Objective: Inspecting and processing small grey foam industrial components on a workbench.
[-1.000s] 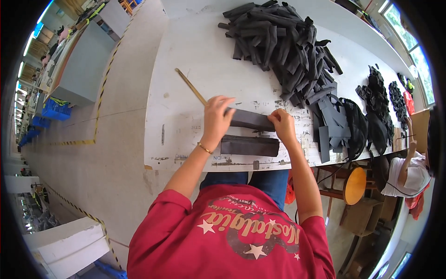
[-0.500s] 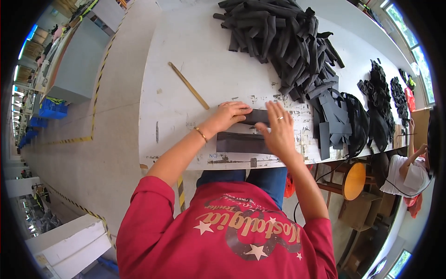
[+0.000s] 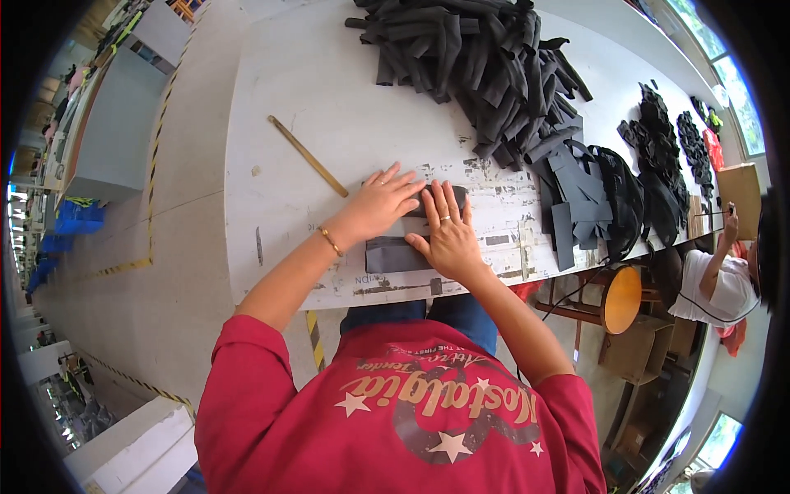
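Note:
My left hand (image 3: 378, 206) lies with fingers stretched out at the left end of a dark fabric strip (image 3: 455, 194) on the table. Over the same strip my right hand (image 3: 448, 235) is spread flat, its fingers pressed on the cloth. A second black strip, or a stack of strips (image 3: 391, 257), lies flat nearer to me, with its right end by my right thumb and palm. Part of both pieces is hidden under my hands. A narrow brass-coloured ruler-like stick (image 3: 309, 156) rests slantwise beyond my left hand.
A big heap of dark fabric pieces (image 3: 485, 74) covers the table's far side. Flat dark panels (image 3: 576, 198) and black strapped items (image 3: 613, 198) lie to the right. A wooden stool (image 3: 621, 300) stands below the worn white table's (image 3: 271, 214) edge. Another person (image 3: 716, 284) is at far right.
My right hand has moved left and now lies flat over the far strip. The left hand's fingers have straightened out. The whole view has shifted slightly.

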### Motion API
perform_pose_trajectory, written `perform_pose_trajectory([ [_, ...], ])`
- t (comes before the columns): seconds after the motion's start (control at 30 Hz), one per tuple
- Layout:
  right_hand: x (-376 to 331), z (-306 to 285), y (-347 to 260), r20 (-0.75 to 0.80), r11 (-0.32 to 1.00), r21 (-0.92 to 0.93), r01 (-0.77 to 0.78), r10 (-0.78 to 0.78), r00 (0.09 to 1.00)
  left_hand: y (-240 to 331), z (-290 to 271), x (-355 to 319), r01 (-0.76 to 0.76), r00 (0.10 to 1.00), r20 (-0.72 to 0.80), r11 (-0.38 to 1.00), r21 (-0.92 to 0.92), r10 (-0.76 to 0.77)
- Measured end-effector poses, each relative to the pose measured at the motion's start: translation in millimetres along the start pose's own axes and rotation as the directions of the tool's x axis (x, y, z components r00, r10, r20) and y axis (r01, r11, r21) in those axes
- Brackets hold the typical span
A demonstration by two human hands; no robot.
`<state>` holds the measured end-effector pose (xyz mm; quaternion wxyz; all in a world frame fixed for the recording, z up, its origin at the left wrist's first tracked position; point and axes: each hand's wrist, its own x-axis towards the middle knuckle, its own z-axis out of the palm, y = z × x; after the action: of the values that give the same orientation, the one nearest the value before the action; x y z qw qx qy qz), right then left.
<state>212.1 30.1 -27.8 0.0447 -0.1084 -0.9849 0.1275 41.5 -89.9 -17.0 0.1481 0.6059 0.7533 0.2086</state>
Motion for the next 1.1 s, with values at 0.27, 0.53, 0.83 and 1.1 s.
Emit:
perform_pose_trajectory([
  [0.27,-4,-1,4,-0.04,1.0,-0.015,0.014,-0.015,0.999,34,35,-22,0.181,0.95,-0.287,0.967,0.182,-0.124],
  [0.53,-5,-4,-1,-0.032,1.0,0.022,-0.01,0.01,0.999,26,40,-24,0.126,0.943,-0.326,0.981,0.147,-0.072],
  [0.83,-5,-44,1,-0.042,0.999,-0.008,0.039,-0.039,0.998,45,15,-18,0.218,0.97,-0.164,0.941,0.26,-0.179],
  [1.1,-84,-88,118,-0.342,0.928,0.078,-0.363,0.367,0.865,34,-49,52,0.047,0.86,-0.474,0.956,-0.29,-0.187],
])
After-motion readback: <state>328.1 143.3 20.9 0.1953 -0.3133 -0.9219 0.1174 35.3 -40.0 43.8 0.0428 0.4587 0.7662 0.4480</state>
